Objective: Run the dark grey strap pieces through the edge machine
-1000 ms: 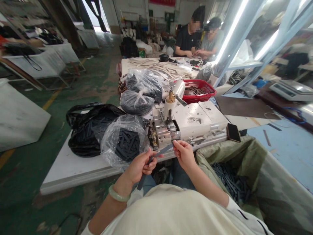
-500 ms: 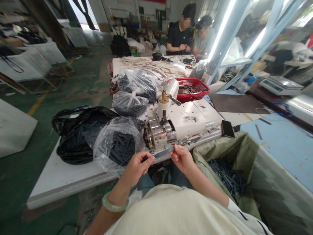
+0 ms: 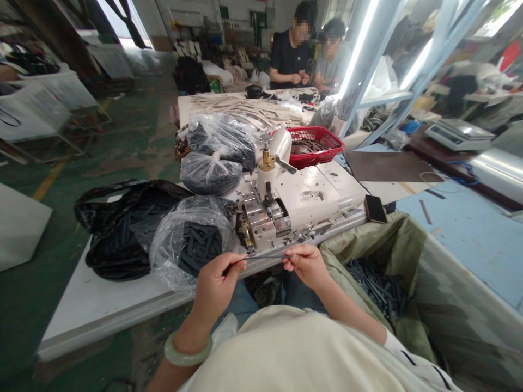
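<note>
The narrow dark strip (image 3: 261, 257) has swung level and edge-on, clenched in the grip of both the left hand (image 3: 216, 298) and right hand (image 3: 306, 265), just before the white worktop (image 3: 93, 321).

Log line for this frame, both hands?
left hand: pinches dark strip | right hand: pinches its other end | beside: white industrial machine

"What's on the white table (image 3: 81, 321)?"

"A black bag (image 3: 116, 256) and a clear bag (image 3: 186, 245) of dark strips (image 3: 200, 250), side by side, with a white machine (image 3: 302, 204) just right of them."

"Anything else?"

"A phone (image 3: 375, 209) beside the machine, and a red basket (image 3: 314, 147) behind it."
</note>
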{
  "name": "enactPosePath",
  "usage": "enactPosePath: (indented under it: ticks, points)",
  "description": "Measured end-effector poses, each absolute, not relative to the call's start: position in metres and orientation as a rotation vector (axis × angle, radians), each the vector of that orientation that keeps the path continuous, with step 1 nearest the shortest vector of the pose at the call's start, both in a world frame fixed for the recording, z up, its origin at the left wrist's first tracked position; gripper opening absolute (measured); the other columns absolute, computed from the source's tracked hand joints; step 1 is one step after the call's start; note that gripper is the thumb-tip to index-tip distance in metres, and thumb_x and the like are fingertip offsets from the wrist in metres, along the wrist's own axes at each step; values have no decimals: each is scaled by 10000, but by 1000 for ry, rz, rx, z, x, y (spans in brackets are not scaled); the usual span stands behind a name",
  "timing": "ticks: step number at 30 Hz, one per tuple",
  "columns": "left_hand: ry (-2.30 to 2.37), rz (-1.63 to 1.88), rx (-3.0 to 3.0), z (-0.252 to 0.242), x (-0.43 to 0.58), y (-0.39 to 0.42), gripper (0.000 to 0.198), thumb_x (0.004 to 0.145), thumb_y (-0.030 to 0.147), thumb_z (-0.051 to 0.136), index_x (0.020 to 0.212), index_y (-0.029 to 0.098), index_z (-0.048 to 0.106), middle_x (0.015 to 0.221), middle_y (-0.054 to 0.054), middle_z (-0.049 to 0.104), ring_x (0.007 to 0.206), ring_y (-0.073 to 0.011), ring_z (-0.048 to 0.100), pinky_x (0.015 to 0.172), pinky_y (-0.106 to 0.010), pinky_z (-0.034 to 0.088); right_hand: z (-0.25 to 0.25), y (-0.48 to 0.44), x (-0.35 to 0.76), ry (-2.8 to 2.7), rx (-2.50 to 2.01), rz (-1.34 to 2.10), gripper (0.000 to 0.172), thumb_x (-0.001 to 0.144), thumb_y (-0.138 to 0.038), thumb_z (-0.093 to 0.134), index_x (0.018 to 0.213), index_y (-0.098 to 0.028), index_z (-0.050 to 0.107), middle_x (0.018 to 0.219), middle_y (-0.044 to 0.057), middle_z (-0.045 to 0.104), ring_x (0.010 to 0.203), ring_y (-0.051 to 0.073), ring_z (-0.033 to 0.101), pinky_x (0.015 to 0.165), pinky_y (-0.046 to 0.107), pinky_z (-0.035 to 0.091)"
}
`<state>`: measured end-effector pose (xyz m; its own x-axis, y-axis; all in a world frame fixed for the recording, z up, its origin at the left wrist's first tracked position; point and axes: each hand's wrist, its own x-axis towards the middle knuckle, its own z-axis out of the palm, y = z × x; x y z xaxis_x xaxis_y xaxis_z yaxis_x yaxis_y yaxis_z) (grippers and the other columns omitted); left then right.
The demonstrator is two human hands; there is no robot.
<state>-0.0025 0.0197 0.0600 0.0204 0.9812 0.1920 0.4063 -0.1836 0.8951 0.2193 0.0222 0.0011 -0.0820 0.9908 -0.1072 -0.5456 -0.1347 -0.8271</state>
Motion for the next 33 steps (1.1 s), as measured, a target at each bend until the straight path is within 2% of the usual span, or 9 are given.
enactPosePath:
  ticks: [3, 6, 11, 17, 25, 33]
  points:
    - [1427, 1169, 1726, 56, -7, 18, 112, 739, 223, 697, 812, 270, 768, 849, -45, 752, 816, -225, 662, 822, -321, 482, 7, 19, 222, -760, -837, 1560, 224, 596, -372, 837, 727, -208, 760, 692, 67, 722, 542, 165, 652, 467, 260, 504]
    - [1393, 1169, 1786, 54, -9, 18, 158, 744, 203, 689, 844, 289, 777, 855, -42, 758, 825, -223, 677, 855, -334, 491, 10, 18, 222, -759, -862, 1495, 203, 606, -360, 836, 697, -199, 753, 640, 51, 708, 489, 152, 638, 456, 257, 515]
    - [1409, 1174, 1782, 57, -8, 17, 140, 763, 210, 679, 839, 282, 773, 846, -29, 762, 812, -217, 679, 815, -318, 502, 12, 17, 223, -892, -884, 1435, 134, 660, -249, 813, 776, -202, 763, 648, 41, 722, 541, 159, 670, 522, 268, 553]
    - [1427, 1094, 1770, 57, -7, 15, 131, 811, 230, 633, 872, 260, 745, 852, -23, 752, 794, -202, 686, 778, -295, 495, 20, 14, 222, -936, -965, 1401, 172, 645, -277, 819, 789, -203, 762, 629, 35, 729, 562, 175, 686, 574, 292, 578]
    - [1448, 1076, 1728, 55, -8, 16, 124, 819, 242, 619, 890, 226, 719, 845, -22, 743, 777, -195, 696, 752, -281, 503, 11, 17, 222, -956, -881, 1498, 222, 666, -223, 809, 881, -203, 760, 680, 30, 743, 620, 158, 706, 620, 253, 577]
    - [1457, 1061, 1837, 51, -12, 19, 149, 847, 265, 584, 904, 214, 712, 826, -12, 744, 775, -176, 685, 746, -273, 494, 0, 16, 224, -790, -699, 1732, 303, 734, -174, 708, 1036, -191, 731, 932, 63, 758, 770, 168, 718, 680, 251, 576]
